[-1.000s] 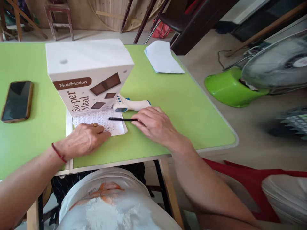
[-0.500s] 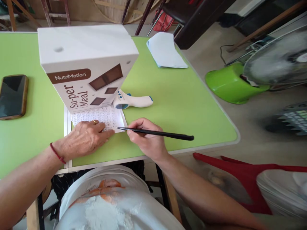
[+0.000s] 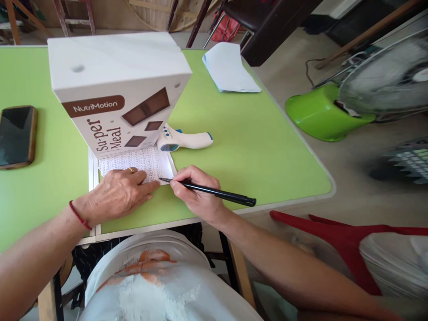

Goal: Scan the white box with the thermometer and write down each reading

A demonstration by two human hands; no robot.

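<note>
My right hand (image 3: 199, 191) grips a black pen (image 3: 220, 193), its tip at the right part of a sheet of paper (image 3: 150, 165) covered in rows of small handwriting. Flat on the lower left of that sheet lies my left hand (image 3: 123, 191), fingers stretched out toward the pen tip; a ring and a red wrist cord show on it. Behind the paper a white NutriMotion box (image 3: 117, 102) stands upright. A white and blue handheld thermometer (image 3: 185, 139) rests to the right of the box's base, by the paper's top edge.
The green table (image 3: 254, 147) bears a phone (image 3: 18, 136) at left and a folded white paper (image 3: 230, 69) at the far right. Beyond its right edge are a green stool (image 3: 314, 111), a fan (image 3: 388, 80) and a red chair (image 3: 347, 240).
My right hand and the pen have shifted slightly left, and the pen's rear end has swung down and left. My left hand stays in place on the paper.
</note>
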